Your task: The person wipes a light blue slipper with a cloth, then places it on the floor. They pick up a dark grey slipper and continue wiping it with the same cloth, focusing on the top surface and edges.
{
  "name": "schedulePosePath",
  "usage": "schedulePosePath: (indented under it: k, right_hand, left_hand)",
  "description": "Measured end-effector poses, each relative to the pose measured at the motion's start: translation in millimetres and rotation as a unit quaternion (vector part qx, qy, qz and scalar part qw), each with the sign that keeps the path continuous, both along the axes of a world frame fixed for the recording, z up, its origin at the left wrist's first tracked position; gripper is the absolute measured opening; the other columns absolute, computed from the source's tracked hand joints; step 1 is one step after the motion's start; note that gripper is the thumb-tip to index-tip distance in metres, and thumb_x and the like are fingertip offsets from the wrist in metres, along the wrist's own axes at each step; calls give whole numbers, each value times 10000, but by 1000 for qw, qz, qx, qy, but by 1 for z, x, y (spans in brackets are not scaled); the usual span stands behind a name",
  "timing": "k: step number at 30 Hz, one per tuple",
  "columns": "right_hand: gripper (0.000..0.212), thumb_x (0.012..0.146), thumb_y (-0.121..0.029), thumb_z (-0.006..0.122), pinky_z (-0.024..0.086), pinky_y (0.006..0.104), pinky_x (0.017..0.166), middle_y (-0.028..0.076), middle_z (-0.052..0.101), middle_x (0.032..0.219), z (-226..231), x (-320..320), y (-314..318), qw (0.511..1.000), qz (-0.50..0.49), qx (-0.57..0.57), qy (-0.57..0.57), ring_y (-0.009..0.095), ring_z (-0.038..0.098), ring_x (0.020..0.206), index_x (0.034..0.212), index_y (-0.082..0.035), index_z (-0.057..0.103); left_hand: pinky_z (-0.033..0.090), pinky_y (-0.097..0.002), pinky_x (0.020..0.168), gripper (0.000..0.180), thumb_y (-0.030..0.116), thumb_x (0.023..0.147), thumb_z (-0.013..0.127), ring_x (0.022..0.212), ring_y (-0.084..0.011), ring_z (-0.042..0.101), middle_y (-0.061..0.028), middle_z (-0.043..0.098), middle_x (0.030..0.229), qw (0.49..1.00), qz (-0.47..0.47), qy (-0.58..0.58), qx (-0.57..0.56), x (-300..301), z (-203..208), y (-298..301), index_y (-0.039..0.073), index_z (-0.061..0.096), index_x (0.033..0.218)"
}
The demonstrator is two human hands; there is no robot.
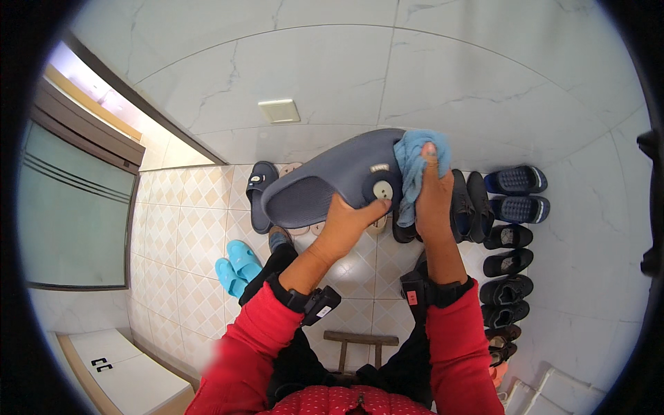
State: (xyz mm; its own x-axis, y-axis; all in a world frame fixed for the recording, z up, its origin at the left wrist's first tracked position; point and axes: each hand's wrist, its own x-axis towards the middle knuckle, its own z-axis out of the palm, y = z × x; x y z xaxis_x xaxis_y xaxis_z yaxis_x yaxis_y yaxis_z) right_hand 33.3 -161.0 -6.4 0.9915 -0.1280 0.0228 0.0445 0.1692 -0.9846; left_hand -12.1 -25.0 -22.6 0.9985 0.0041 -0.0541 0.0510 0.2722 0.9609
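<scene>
A glass door (76, 207) stands left of the floor (159, 235), with a white cabinet (131, 366) at the floor's near left corner. Two turquoise slippers (244, 260) lie side by side on the left part of the floor. Beyond them, by the floor's far edge, lies a dark slipper (260, 216) with a white button on its strap.

The left hand (346, 223) holds a big grey slipper (335, 162) up above the floor, near its far edge, heel to the left and toe to the right. The thumb lies on the strap just below a white button; the other fingers are mostly hidden, so how they are placed I cannot tell. Beige slippers (377, 225) show partly from behind it. A wooden stool (360, 339) shows between the knees.

A blue cloth (413, 173) lies bunched against the toe, gripped by the right hand (434, 190), one digit pressed on top of it and the rest out of sight.

Farther right, a pair of dark shoes (472, 206) stands near the far edge. Along the floor's right edge runs a row of footwear: blue slippers (517, 194) at the far end, then black shoes (507, 277). A white rack (553, 387) occupies the near right corner.
</scene>
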Motion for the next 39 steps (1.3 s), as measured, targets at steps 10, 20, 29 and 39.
schedulePosePath:
  k: [10,20,29,39]
  right_hand:
    - [196,949,-94,577,474,295,821,105,644,988,-4,-6,6,926,71,-256,-270,242,629,895,1134,-29,586]
    - [234,979,-231,571,478,292,791,145,636,999,2,-7,-2,995,42,-74,-47,137,596,893,1143,-65,583]
    - [350,864,-87,641,495,375,869,173,598,1162,-4,-7,9,898,69,-300,-314,394,611,1017,1205,-116,566]
    - [467,986,-395,548,490,343,823,86,629,1015,-2,-4,6,997,-23,35,-71,155,584,931,1145,44,546]
  left_hand:
    - [486,-276,867,388,31,827,672,943,-125,592,-21,616,1076,998,-20,8,-64,2,-3,10,19,563,1199]
    - [496,-287,860,319,-19,790,655,926,-129,628,-23,647,1007,972,4,78,-220,5,-1,10,39,601,1099]
    - [493,-286,866,292,-29,809,629,955,-125,620,-23,644,1016,964,15,62,-258,7,-7,17,42,599,1091]
    - [515,-295,862,320,-2,815,640,937,-157,637,-46,645,1032,961,22,97,-257,10,-2,15,39,587,1128]
